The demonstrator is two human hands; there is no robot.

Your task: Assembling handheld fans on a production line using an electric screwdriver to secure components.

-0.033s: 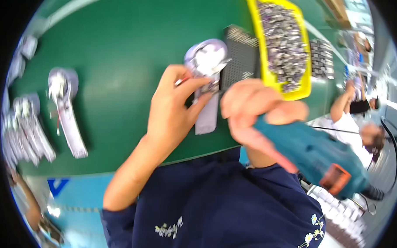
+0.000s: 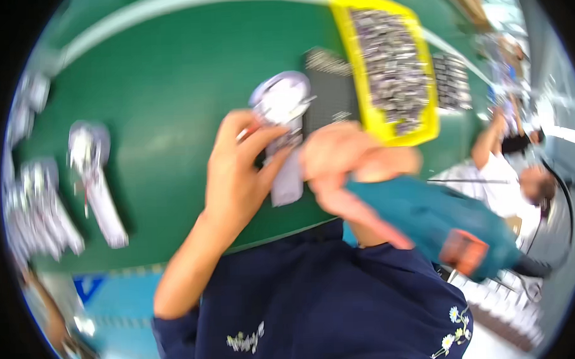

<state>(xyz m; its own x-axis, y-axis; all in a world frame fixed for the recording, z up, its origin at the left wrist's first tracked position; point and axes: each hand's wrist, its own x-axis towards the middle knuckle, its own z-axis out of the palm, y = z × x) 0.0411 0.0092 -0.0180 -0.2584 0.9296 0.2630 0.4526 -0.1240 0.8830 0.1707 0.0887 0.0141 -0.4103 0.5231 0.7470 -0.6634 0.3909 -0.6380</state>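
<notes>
My left hand (image 2: 237, 165) pinches a pale lavender plastic housing (image 2: 286, 186) near the neck, between its round head and its straight handle. White parts sit inside the round head, and a red wire shows by my fingers. My right hand (image 2: 356, 155) is wrapped round a teal corded power screwdriver (image 2: 421, 206) with an orange switch. Its front end points at the housing's neck, close to my left fingertips. Motion blur and my fingers hide the bit, so I cannot tell whether it touches.
A black perforated tray (image 2: 330, 92) lies beyond my right hand. Beside it is a yellow bin (image 2: 364, 94) full of small metallic parts. Another housing (image 2: 101, 192) and a row of similar ones (image 2: 38, 207) lie at left on the green table (image 2: 163, 76). A person (image 2: 489, 153) sits at far right.
The table and its things appear slightly further left and lower. Both hands keep their hold, the screwdriver still at the housing's neck.
</notes>
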